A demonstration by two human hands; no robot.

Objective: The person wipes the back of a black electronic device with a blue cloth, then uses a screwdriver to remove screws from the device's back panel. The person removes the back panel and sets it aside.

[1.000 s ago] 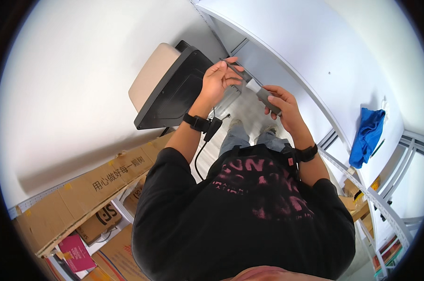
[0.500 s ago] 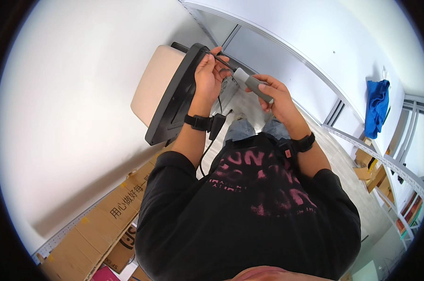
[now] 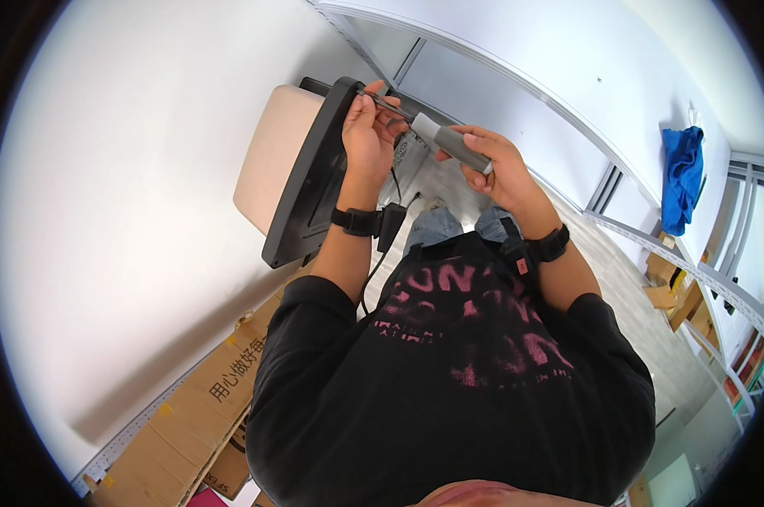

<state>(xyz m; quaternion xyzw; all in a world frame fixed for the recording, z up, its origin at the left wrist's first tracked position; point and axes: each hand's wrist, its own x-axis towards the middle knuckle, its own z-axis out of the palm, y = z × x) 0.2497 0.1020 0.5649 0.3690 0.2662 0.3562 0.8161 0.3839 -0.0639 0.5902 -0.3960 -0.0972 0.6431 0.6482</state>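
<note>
A grey cordless screwdriver (image 3: pixel 451 144) with a lighter front end lies in my right hand (image 3: pixel 498 162), fingers wrapped round its body. Its long thin shaft runs up and left to the upper corner of a black panel (image 3: pixel 312 193). My left hand (image 3: pixel 369 144) is at that corner, thumb and fingers closed round the shaft near its tip. The fingers hide the tip, and any screw there cannot be made out. Behind the panel sits a beige padded cushion (image 3: pixel 272 156). The panel stands tilted, its dark underside toward me.
A white wall (image 3: pixel 128 186) rises close on the left. Brown cardboard (image 3: pixel 179 414) lies along it at lower left. White metal framing (image 3: pixel 517 84) crosses the upper right, with a blue cloth (image 3: pixel 682 182) hanging beyond. Shelves with boxes (image 3: pixel 669 283) stand at far right.
The screwdriver and both hands have shifted slightly left in the picture, along with the panel. My right hand has turned a little on the handle. Both grips stay the same.
</note>
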